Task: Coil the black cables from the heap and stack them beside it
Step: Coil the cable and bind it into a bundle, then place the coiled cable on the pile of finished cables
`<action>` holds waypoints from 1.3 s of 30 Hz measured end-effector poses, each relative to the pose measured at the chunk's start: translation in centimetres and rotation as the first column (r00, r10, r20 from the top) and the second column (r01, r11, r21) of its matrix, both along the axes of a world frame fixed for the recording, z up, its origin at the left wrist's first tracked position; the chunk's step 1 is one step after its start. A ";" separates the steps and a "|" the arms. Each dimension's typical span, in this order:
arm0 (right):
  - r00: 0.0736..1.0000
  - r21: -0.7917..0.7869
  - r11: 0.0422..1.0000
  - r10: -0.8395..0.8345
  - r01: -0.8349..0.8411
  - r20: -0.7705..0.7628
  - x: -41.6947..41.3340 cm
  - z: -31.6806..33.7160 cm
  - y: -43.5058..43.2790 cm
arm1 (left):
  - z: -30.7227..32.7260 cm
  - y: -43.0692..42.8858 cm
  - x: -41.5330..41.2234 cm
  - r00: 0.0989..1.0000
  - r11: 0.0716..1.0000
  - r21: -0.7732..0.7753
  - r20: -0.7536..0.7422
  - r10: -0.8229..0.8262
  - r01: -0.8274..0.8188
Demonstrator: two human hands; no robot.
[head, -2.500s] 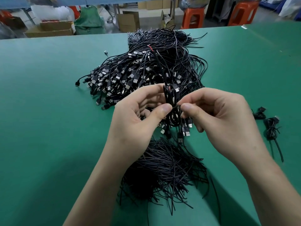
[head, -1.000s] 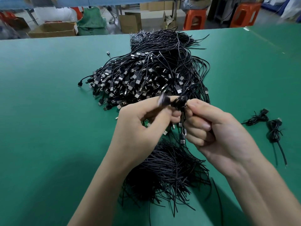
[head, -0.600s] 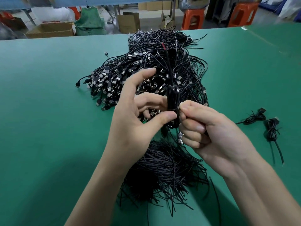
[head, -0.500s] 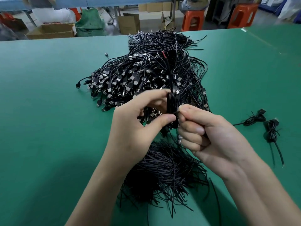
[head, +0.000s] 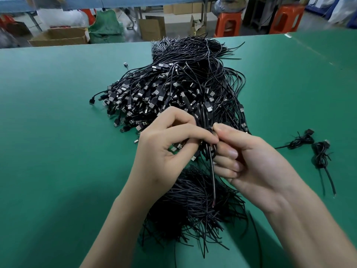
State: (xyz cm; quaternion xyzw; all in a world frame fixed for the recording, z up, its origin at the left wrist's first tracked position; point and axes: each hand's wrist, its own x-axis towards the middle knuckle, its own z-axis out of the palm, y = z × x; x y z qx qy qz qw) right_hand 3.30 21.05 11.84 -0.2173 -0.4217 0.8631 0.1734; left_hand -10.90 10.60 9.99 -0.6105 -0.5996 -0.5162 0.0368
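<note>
The left hand (head: 164, 149) and right hand (head: 251, 161) are each pinching one folded cable (head: 205, 122) with thumb and curled fingers, above the near side of the heap (head: 173, 88). Its loose end is hanging down. Two coiled cables (head: 301, 141) are lying on the table (head: 48, 132), right of the heap and apart from it.

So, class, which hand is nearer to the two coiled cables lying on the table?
Right. The right hand is apart from the coiled cables but next to them; the left hand is farther, beyond the right hand.
</note>
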 end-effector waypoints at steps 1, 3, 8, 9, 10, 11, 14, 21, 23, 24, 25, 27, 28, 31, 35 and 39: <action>0.999 0.135 0.991 -0.025 0.020 0.032 0.0 -0.1 -0.1 | -0.1 0.0 0.0 0.999 1.000 -0.005 0.037 -0.001 0.002; 0.989 0.384 0.921 -0.111 0.068 0.092 -0.1 -0.3 -0.4 | -0.3 0.2 0.3 0.994 1.000 -0.013 0.110 -0.004 0.006; 0.970 0.573 0.810 -0.221 0.128 0.096 -0.2 -0.4 -0.3 | -0.7 0.7 1.4 0.972 0.999 -0.039 0.233 0.032 -0.024; 0.971 0.579 0.806 -0.220 0.125 0.096 -0.1 -0.4 0.1 | -0.7 0.7 1.5 0.967 0.998 -0.051 0.253 0.038 -0.026; 0.970 0.591 0.797 -0.221 0.121 0.099 0.2 -0.4 0.7 | -0.6 0.7 1.6 0.962 0.998 -0.067 0.271 0.036 -0.018; 0.966 0.616 0.779 -0.230 0.113 0.114 0.6 -0.3 1.4 | -0.5 0.7 1.7 0.958 0.996 -0.089 0.287 0.029 -0.003; 0.887 0.786 0.615 -0.397 0.065 0.237 2.3 -0.6 4.5 | -0.2 1.0 1.8 0.952 0.982 -0.188 0.304 0.048 0.010; 0.358 0.920 0.354 -0.848 -0.167 0.391 7.5 -4.1 12.0 | 0.5 5.6 -1.1 0.974 0.881 -0.457 0.111 0.195 -0.124; 0.290 0.893 0.405 -0.846 -0.197 0.448 8.2 -4.9 12.7 | 0.6 7.5 -2.2 0.970 0.859 -0.472 0.032 0.240 -0.197; 0.276 0.883 0.414 -0.842 -0.221 0.464 8.3 -5.0 12.7 | 0.6 8.5 -2.7 0.963 0.850 -0.467 -0.006 0.271 -0.242; 0.280 0.877 0.411 -0.837 -0.248 0.471 8.1 -5.1 12.6 | 0.6 9.4 -3.2 0.952 0.840 -0.458 -0.050 0.302 -0.290; 0.339 0.864 0.392 -0.804 -0.315 0.489 7.2 -5.1 12.0 | 0.4 11.1 -4.0 0.928 0.809 -0.455 -0.147 0.344 -0.372; 0.378 0.844 0.394 -0.765 -0.364 0.521 6.7 -5.2 11.7 | 0.3 11.9 -4.3 0.917 0.790 -0.466 -0.188 0.353 -0.399; 0.406 0.734 0.419 -0.634 -0.535 0.658 5.5 -5.6 10.6 | -0.2 13.6 -5.0 0.890 0.745 -0.487 -0.257 0.376 -0.455; 0.458 0.753 0.377 -0.619 -0.539 0.638 4.7 -5.6 9.7 | -0.4 15.0 -5.3 0.830 0.699 -0.448 -0.299 0.471 -0.558; 0.612 0.853 0.321 -0.596 -0.410 0.519 3.8 -4.9 8.7 | -0.4 14.8 -5.3 0.776 0.670 -0.397 -0.394 0.492 -0.627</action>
